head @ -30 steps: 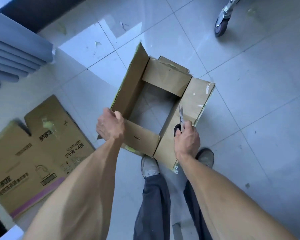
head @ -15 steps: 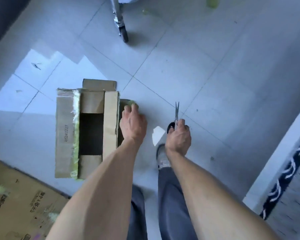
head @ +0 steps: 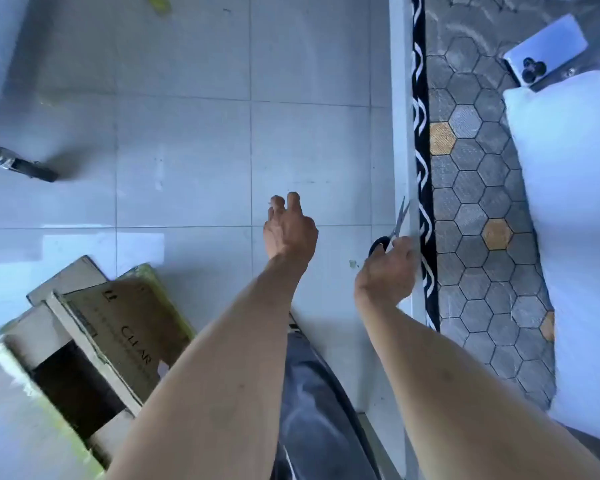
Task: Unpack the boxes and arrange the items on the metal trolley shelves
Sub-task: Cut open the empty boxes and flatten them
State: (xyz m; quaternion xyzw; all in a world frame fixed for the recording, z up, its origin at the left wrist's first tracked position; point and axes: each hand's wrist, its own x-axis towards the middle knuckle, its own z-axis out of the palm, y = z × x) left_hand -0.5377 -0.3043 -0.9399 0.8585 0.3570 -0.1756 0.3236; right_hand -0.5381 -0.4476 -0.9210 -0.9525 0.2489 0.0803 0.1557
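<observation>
While the scissors (head: 392,233) are gripped in the right hand (head: 387,271) at right of centre, blades closed and pointing away, the left hand (head: 288,230) hangs free mid-frame, fingers loosely spread and nothing held. The opened cardboard box (head: 84,358) lies at lower left; no contents can be made out. The blades are best kept closed and pointed away until the next box is reached, judging by the trolley wheel (head: 25,168) at left.

Pale grey tiled floor (head: 194,133) under me, brown cardboard box (head: 118,327) with yellow-green tape, black-handled scissors (head: 390,233), grey hexagon rug (head: 478,209) with yellow patches, black-white wavy border.
</observation>
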